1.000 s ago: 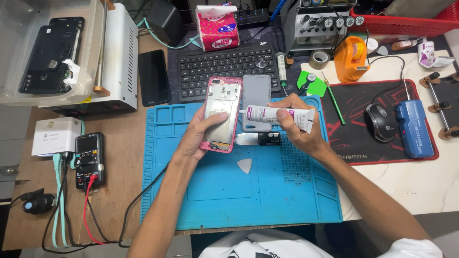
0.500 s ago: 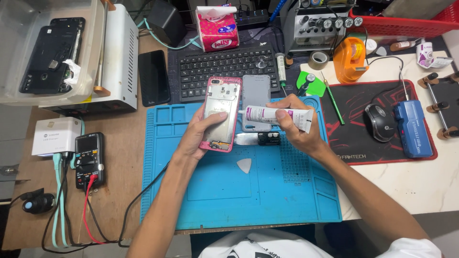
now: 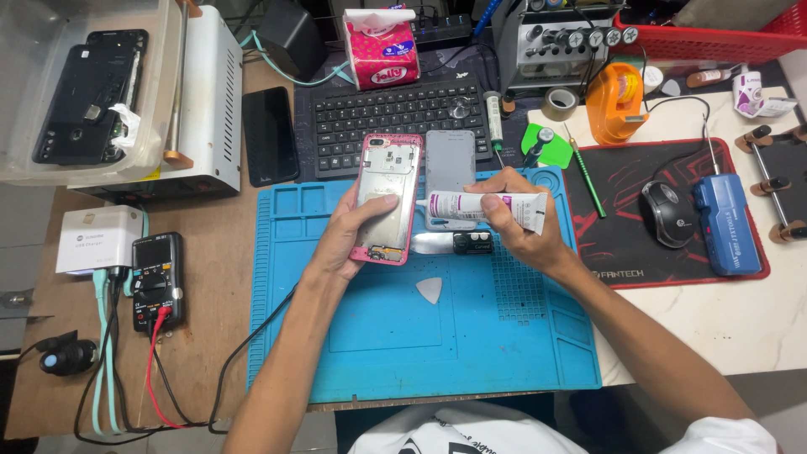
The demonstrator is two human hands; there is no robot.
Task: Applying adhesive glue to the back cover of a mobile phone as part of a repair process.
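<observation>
L hand (image 3: 357, 231) grips pink phone frame (image 3: 387, 197), open side up, over blue mat (image 3: 420, 336). R hand (image 3: 517, 223) closed round white tube (image 3: 487, 206), nozzle at frame's edge.

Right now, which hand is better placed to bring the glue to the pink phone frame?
Right. The right hand already holds the glue tube, nozzle toward the pink phone frame, which the left hand grips.

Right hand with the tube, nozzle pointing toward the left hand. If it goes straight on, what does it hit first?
Probably the pink phone frame in the left hand. The right hand aims the tube at the frame's near edge; the nozzle looks almost on it, though depth is unclear.
</observation>
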